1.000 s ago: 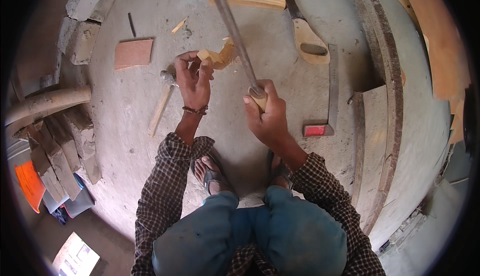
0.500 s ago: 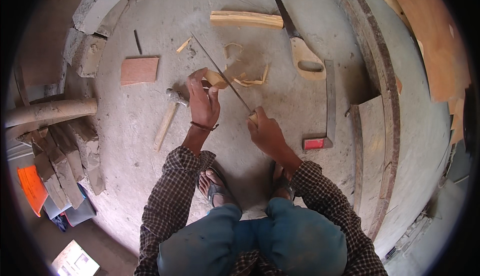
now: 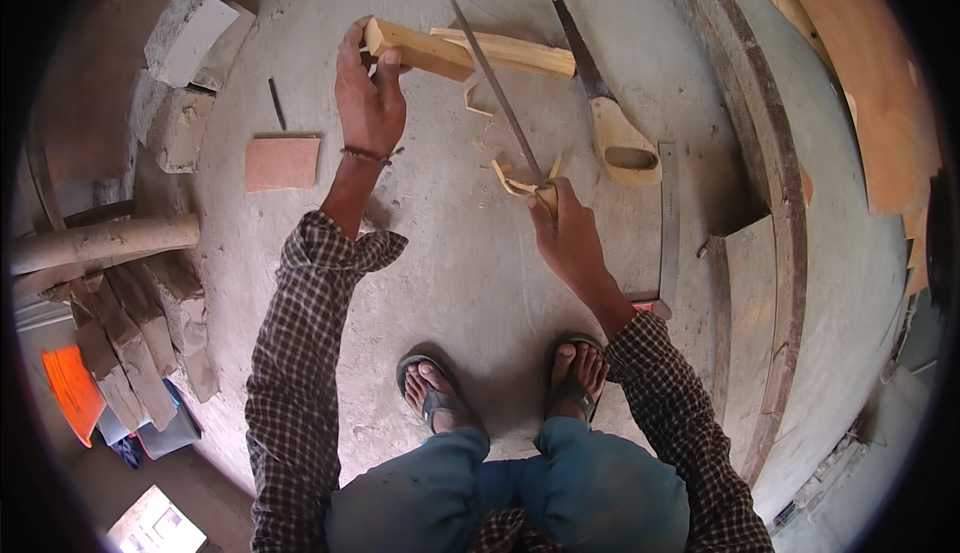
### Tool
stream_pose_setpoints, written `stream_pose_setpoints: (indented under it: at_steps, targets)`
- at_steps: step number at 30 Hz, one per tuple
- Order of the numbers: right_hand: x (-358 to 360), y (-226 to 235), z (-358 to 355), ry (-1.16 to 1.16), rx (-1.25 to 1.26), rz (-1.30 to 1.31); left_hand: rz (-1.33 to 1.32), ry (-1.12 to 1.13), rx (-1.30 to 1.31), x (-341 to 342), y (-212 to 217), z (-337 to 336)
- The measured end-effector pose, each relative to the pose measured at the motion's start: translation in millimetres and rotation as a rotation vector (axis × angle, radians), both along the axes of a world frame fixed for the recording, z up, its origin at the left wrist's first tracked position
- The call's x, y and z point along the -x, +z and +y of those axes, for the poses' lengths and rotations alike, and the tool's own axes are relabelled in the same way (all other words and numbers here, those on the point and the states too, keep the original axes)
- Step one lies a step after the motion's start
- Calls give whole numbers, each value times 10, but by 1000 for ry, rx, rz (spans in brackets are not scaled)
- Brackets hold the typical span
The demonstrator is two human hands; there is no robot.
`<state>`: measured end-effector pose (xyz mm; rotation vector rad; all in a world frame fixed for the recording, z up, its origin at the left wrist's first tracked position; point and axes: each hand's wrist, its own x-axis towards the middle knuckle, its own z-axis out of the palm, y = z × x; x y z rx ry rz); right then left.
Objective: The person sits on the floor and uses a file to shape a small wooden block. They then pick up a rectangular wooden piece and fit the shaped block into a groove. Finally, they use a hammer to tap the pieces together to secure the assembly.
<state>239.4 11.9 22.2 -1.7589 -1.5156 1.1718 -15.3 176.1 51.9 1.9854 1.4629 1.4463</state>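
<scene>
My left hand [image 3: 368, 98] is closed round one end of a squared wooden block [image 3: 425, 51], holding it raised with the thumb on its near side. My right hand [image 3: 572, 243] grips the wooden handle of a long, thin file [image 3: 508, 111]. The file's grey blade slants up and left, its tip beyond the block. In this view the blade runs just past the block's right end; whether they touch I cannot tell. Curled wood shavings [image 3: 512, 179] lie on the floor near the file's handle. The hammer is mostly hidden behind my left forearm.
A split wood piece [image 3: 535, 56] and a handsaw [image 3: 622, 141] lie ahead. A try square [image 3: 668, 218] is at right, partly behind my right arm. A reddish flat board [image 3: 282, 164] and a dark thin rod [image 3: 276, 103] lie left. Stacked wood [image 3: 130, 323] and concrete blocks [image 3: 185, 123] stand further left.
My left hand has carried the block up and away, and more of it shows. My right hand has shifted right and slightly forward with the file, which now points more steeply ahead.
</scene>
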Motion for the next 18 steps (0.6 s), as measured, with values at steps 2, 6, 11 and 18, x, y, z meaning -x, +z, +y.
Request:
stream_pose_setpoints:
  at_steps: [2, 6, 11, 18]
  targets:
    - [21, 41, 238, -54, -47, 19, 20, -16, -49, -61, 5, 265]
    - [42, 26, 662, 3, -70, -42, 135, 10, 16, -110, -210, 554]
    - [151, 248, 1046, 22, -205, -38, 202, 6, -11, -237, -332, 649]
    - [244, -182, 1196, 82, -66, -114, 275, -16, -163, -297, -345, 639]
